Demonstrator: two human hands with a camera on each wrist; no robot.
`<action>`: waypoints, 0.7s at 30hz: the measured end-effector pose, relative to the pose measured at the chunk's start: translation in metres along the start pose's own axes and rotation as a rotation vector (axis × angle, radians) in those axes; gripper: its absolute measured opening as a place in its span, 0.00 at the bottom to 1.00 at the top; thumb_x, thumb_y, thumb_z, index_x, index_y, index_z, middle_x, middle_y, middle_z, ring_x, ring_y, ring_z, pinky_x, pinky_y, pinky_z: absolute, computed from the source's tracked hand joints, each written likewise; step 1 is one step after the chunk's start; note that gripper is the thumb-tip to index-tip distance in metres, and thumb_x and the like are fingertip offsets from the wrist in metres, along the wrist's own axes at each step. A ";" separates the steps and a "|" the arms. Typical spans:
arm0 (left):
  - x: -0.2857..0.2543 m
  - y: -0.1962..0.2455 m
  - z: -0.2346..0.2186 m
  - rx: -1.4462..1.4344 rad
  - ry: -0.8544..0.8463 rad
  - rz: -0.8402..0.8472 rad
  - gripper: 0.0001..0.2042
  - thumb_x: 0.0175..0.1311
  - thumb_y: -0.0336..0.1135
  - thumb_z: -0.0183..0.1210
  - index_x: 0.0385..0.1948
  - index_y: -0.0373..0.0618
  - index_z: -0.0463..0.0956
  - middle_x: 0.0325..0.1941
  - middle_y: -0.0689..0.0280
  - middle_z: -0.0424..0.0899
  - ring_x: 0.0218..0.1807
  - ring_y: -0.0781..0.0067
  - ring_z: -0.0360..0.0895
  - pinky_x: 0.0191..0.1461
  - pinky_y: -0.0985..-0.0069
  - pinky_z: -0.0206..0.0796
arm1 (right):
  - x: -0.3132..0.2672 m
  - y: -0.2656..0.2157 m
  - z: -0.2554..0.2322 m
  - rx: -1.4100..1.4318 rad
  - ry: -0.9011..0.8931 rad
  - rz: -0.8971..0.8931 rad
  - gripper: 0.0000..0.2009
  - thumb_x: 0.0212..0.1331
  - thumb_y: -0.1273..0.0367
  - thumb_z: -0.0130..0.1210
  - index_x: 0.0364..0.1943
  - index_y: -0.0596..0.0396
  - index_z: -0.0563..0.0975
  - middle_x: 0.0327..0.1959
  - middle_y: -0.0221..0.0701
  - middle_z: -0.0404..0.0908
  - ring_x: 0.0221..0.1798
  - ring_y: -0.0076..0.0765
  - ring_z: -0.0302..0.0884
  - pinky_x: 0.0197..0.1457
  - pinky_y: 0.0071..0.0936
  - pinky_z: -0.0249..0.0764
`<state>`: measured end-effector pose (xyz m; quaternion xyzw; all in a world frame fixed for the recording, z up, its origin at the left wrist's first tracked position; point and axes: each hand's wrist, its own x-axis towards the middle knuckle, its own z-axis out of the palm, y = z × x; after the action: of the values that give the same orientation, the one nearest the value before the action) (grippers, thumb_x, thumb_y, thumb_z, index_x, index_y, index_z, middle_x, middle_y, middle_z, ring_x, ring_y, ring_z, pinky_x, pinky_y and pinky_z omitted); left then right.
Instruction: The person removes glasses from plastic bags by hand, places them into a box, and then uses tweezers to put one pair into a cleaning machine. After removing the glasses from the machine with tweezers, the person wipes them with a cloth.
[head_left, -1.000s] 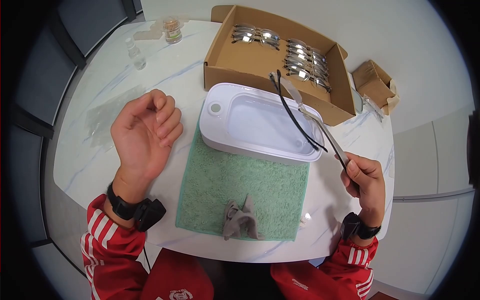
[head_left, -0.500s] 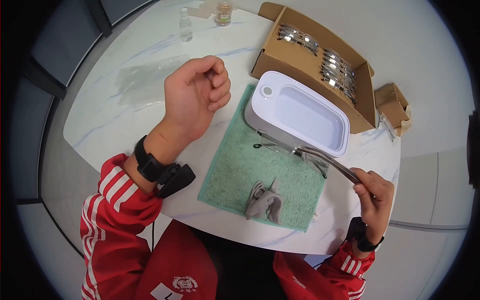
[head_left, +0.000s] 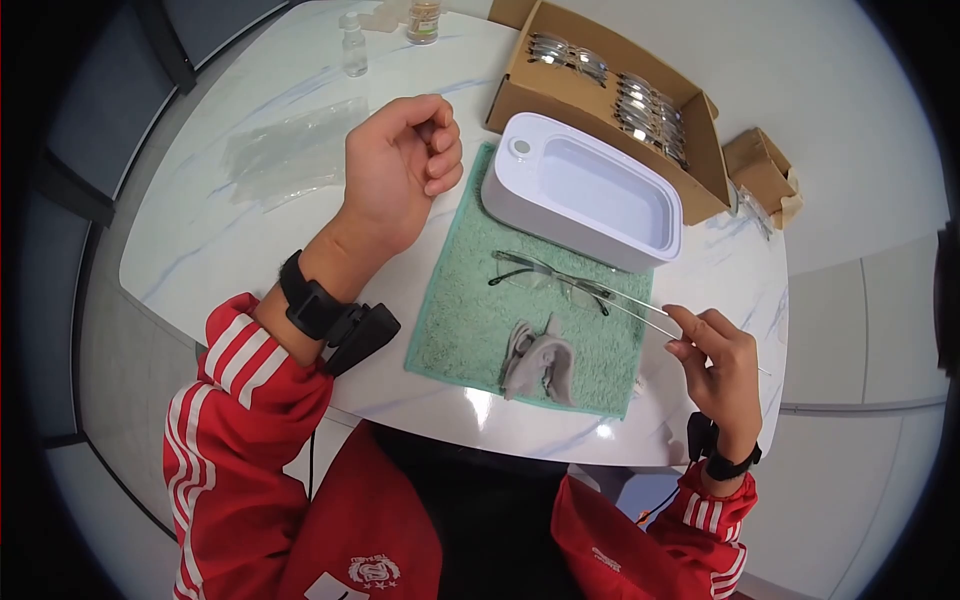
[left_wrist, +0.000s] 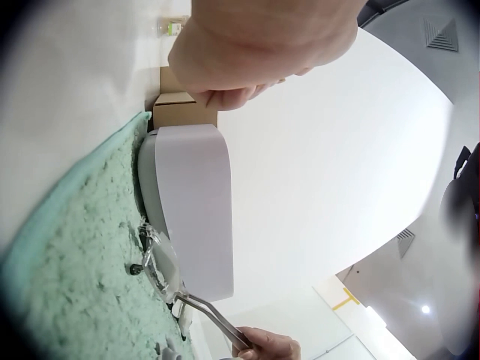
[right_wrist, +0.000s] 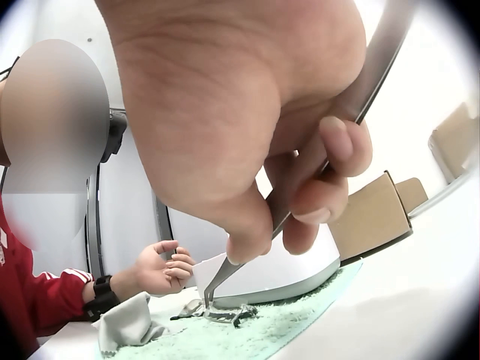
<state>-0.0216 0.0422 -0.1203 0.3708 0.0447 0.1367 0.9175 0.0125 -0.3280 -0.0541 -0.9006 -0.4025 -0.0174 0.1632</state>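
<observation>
My right hand (head_left: pixel 722 365) holds metal tweezers (head_left: pixel 640 308) between thumb and fingers; in the right wrist view the tweezers (right_wrist: pixel 281 199) slant down to the glasses (right_wrist: pixel 225 313). Those glasses (head_left: pixel 550 281) lie on the green towel (head_left: pixel 455 330), with the tweezer tips at one end of them. Raised over the table to the left, my left hand (head_left: pixel 392 170) has loosely curled fingers and holds nothing. A grey cloth (head_left: pixel 540 362) lies crumpled on the towel below the glasses. Behind them stands the white cleaner tub (head_left: pixel 570 235), its basin uncovered.
A cardboard box (head_left: pixel 545 100) with rows of glasses stands behind the tub. A smaller carton (head_left: pixel 755 165) is at the right. Clear plastic bags (head_left: pixel 285 155), a spray bottle (head_left: pixel 354 50) and a labelled jar (head_left: pixel 423 22) are on the left and back of the table (head_left: pixel 180 235).
The glasses came down from above the tub onto the towel, carried by the tweezers in my right hand. The tweezer arms now look spread apart. The head view has shifted.
</observation>
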 end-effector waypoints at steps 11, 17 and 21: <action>-0.004 -0.001 0.005 -0.007 -0.036 -0.019 0.09 0.69 0.37 0.49 0.32 0.42 0.68 0.26 0.69 0.65 0.24 0.78 0.58 0.25 0.80 0.52 | -0.028 -0.012 -0.025 0.031 0.016 0.165 0.17 0.52 0.73 0.69 0.49 0.53 0.84 0.28 0.35 0.81 0.21 0.33 0.77 0.27 0.28 0.72; -0.006 -0.005 0.009 -0.044 -0.068 -0.038 0.09 0.70 0.37 0.49 0.32 0.43 0.67 0.26 0.70 0.62 0.24 0.79 0.57 0.24 0.81 0.51 | -0.057 0.023 -0.045 0.112 0.461 0.341 0.16 0.57 0.70 0.66 0.51 0.58 0.83 0.27 0.29 0.80 0.22 0.22 0.72 0.27 0.24 0.68; -0.006 -0.006 0.013 -0.010 -0.057 -0.029 0.08 0.70 0.36 0.49 0.32 0.43 0.67 0.26 0.70 0.62 0.23 0.79 0.57 0.23 0.80 0.51 | -0.056 0.083 -0.039 0.039 0.603 0.688 0.18 0.62 0.62 0.62 0.50 0.60 0.83 0.31 0.39 0.83 0.32 0.37 0.81 0.38 0.32 0.74</action>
<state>-0.0239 0.0276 -0.1154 0.3694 0.0234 0.1131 0.9221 0.0393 -0.4319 -0.0494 -0.9334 -0.0150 -0.2159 0.2861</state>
